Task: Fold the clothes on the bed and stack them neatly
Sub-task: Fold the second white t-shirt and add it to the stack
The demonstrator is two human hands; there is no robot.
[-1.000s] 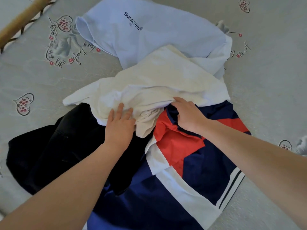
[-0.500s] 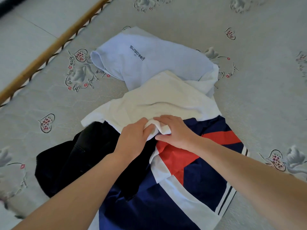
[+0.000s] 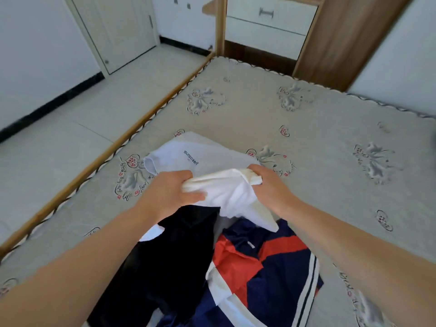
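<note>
Head cam: both hands are up over the bed (image 3: 318, 142), each bunching an end of a white shirt (image 3: 232, 193). Left hand (image 3: 172, 194) has fingers curled round the shirt's left edge w/ the thumb laid across the cloth; right hand (image 3: 269, 187) pinches a gathered bit of hem at the upper right. The shirt hangs between them, lifted off the pile, its lower corner drooping toward 6 o'clock over the navy, red & white garment (image 3: 266, 272). That one lies spread on the mattress at about 5 o'clock from the hands. A black garment (image 3: 165, 263) sits crumpled just beside it, touching it, at 7 o'clock, partly under the left forearm. At 12 o'clock, behind the hands, a pale blue shirt (image 3: 207, 152) printed "sunscreen" lies flat. Bed has a grey cover w/ flower and heart prints and a wooden side rail (image 3: 113, 149) running off to 10 o'clock. Past the far end: a wooden wardrobe (image 3: 335, 36) w/ white drawers; tiled floor (image 3: 70, 128) and a white door (image 3: 127, 29) at 11 o'clock.
</note>
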